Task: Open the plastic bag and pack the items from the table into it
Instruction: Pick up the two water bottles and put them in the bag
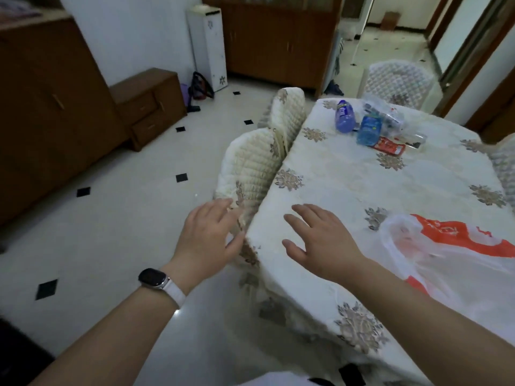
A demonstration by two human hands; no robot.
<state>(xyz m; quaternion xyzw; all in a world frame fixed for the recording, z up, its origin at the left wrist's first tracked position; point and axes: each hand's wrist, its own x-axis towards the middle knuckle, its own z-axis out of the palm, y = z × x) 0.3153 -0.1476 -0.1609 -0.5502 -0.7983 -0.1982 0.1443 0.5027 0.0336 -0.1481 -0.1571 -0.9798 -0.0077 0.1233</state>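
Note:
A translucent plastic bag [434, 252] with orange print lies flat on the near right of the table [348, 174], which has a cream floral cloth. At the far end sit a purple-blue bottle [345, 116], a blue bottle [369, 130], a red packet [388, 145] and a clear crinkled wrapper [390, 115]. My right hand [320, 238] hovers with spread fingers over the near left table corner, left of the bag. My left hand [207, 235], with a watch on its wrist, is open beside the table edge, close to a chair back. Both hands hold nothing.
Two chairs with quilted cream covers [250, 168] stand against the table's left side, another chair [398, 79] at the far end. Wooden cabinets [50, 107] line the left wall and the back wall. A white tiled floor [111, 213] opens to the left.

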